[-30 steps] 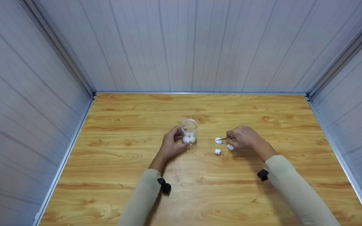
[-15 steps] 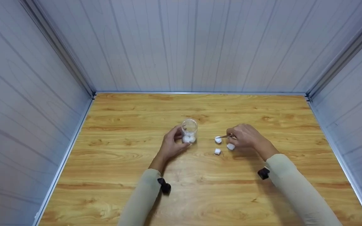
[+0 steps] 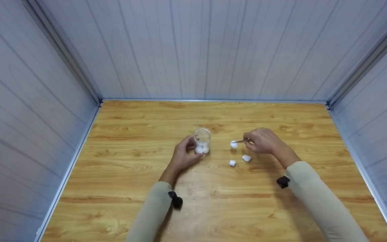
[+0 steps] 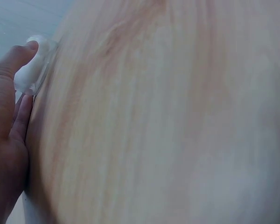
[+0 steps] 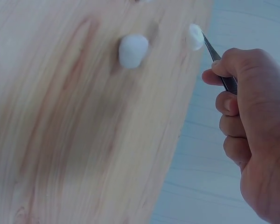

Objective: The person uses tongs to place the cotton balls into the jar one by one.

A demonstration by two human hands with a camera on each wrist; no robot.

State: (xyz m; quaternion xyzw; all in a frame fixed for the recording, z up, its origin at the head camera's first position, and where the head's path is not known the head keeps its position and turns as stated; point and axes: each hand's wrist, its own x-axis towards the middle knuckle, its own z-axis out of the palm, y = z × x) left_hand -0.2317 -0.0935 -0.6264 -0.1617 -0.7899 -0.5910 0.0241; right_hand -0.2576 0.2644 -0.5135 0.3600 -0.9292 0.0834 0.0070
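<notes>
Near the middle of the table, my left hand (image 3: 184, 154) grips a clear glass jar (image 3: 202, 136) that stands upright. White cotton balls (image 3: 201, 149) lie in its lower part; the left wrist view shows the thumb against the jar (image 4: 31, 74). To the right, my right hand (image 3: 262, 141) pinches dark metal tweezers (image 3: 243, 141), their tips on a cotton ball (image 3: 233, 144) held a little above the table. In the right wrist view, thumb and forefinger press the tweezers (image 5: 230, 84) and the other fingers curl in.
Two more white cotton balls lie on the wooden table (image 3: 193, 208): one cotton ball (image 3: 246, 158) below my right hand, and a smaller cotton ball (image 3: 232, 163) left of it. Pale panel walls (image 3: 193, 50) enclose the table at the back and both sides.
My right hand has risen slightly and moved away from me, lifting the cotton ball off the table in the tweezers. My left hand and the jar have stayed in place.
</notes>
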